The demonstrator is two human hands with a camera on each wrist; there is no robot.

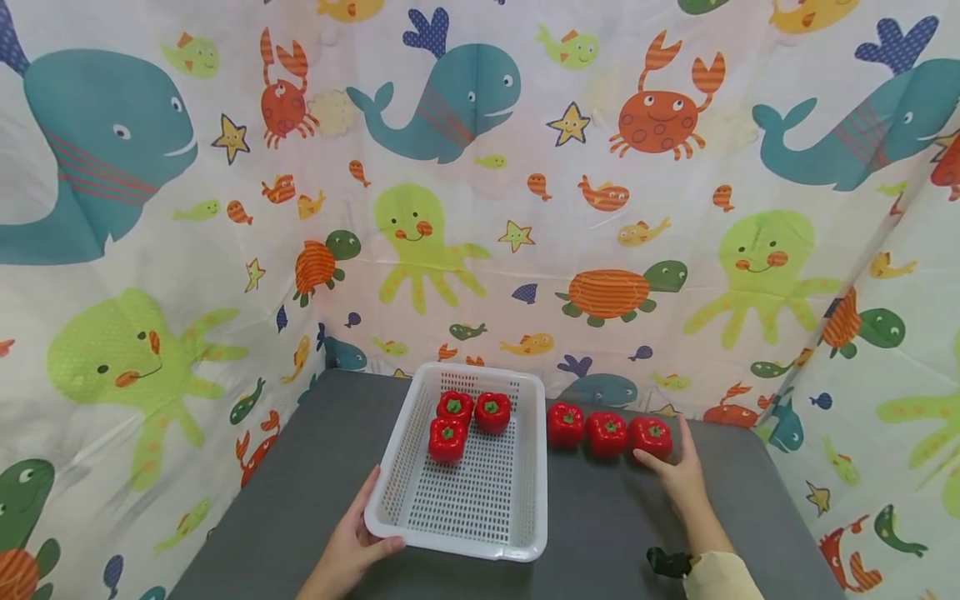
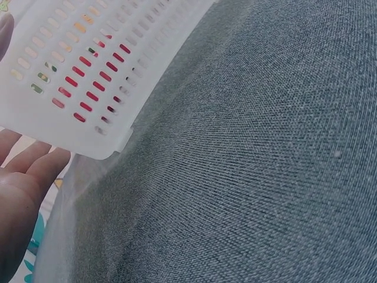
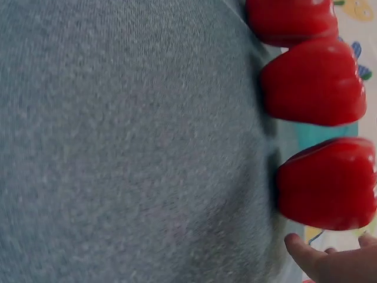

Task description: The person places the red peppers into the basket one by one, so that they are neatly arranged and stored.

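My left hand (image 1: 351, 533) grips the near left corner of a white plastic basket (image 1: 480, 546), the thumb at the front rim and the fingers along the left side. In the left wrist view, fingers touch the lower edge of the slotted basket wall (image 2: 35, 106). Inside the basket sit three red bell peppers (image 1: 447, 442) with green stems. To its right, three more stand in a row. My right hand (image 1: 684, 482) is spread beside the rightmost bell pepper (image 1: 650, 437), thumb in front and fingers on its right. A small gap shows between thumb and pepper (image 3: 327, 186) in the right wrist view.
A dark grey table (image 1: 600, 525) lies under everything. White cloth (image 1: 480, 275) printed with sea animals hangs behind it and along both sides. The left bell pepper (image 1: 565, 425) of the row is right at the basket's side. A dark band (image 1: 667, 562) circles the right wrist.
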